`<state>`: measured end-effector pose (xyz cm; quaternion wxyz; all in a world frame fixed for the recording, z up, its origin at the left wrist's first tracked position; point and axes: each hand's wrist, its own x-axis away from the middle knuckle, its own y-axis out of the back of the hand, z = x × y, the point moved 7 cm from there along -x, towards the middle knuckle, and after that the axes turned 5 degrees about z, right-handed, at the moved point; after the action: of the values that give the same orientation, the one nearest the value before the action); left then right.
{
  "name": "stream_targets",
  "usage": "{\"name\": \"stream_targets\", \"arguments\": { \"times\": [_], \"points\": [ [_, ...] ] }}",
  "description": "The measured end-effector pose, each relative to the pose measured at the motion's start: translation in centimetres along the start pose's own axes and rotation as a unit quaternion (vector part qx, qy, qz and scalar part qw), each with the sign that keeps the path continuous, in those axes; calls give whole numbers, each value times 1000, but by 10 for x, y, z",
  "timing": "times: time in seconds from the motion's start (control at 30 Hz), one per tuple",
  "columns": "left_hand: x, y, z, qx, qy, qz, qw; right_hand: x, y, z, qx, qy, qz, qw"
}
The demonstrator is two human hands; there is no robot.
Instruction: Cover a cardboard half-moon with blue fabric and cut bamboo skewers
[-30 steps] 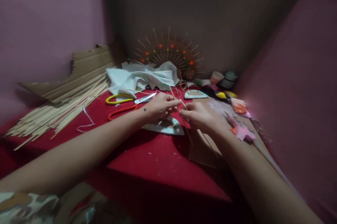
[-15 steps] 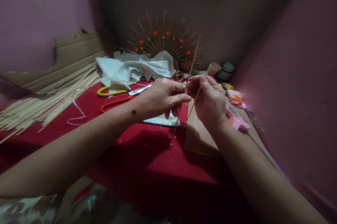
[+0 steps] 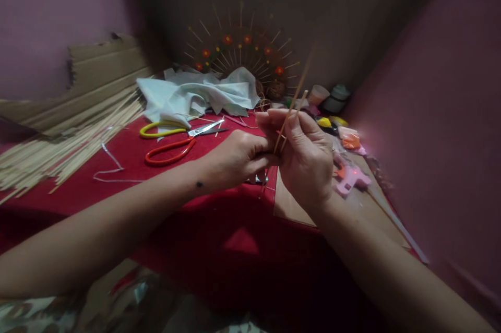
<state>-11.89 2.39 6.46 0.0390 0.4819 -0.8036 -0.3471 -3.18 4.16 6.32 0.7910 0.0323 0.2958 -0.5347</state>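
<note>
My right hand [image 3: 307, 158] is raised over the red cloth and grips thin bamboo sticks [image 3: 294, 106] that slant up to the right. My left hand [image 3: 237, 158] presses against it from the left and pinches the lower ends of the same sticks. Under the hands lies a sheet of brown cardboard [image 3: 289, 205]. A pale flat piece below my left hand is mostly hidden.
Scissors with a yellow and an orange handle [image 3: 172, 140] lie left of the hands. A pile of bamboo sticks [image 3: 58, 142] and torn cardboard [image 3: 105, 64] fill the left. White cloth [image 3: 195, 95], a fan-shaped stick ornament [image 3: 242, 51], a pink glue gun [image 3: 350, 179] and small pots [image 3: 332, 98] stand behind and right.
Both hands rose off the table with the sticks. The sticks swung from lying low to slanting upward, and my hands drew closer together. The view tilted down slightly.
</note>
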Motion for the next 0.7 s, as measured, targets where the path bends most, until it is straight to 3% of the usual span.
{"name": "stream_targets", "arguments": {
  "times": [0.13, 0.33, 0.57, 0.7],
  "points": [
    [2, 4, 0, -75, -14, -55, 996, 1, 0, -3, -7, -49, -6, 999],
    [0, -17, 16, -42, 29, 76, 996, 1, -1, -2, 19, -34, -5, 999],
    [-2, -16, 12, -49, -18, 61, 997, 5, -8, 3, -3, -20, 15, 1000],
    [-1, -16, 9, -116, -61, 64, 989, 5, -8, 9, 6, -11, 8, 1000]
  ]
}}
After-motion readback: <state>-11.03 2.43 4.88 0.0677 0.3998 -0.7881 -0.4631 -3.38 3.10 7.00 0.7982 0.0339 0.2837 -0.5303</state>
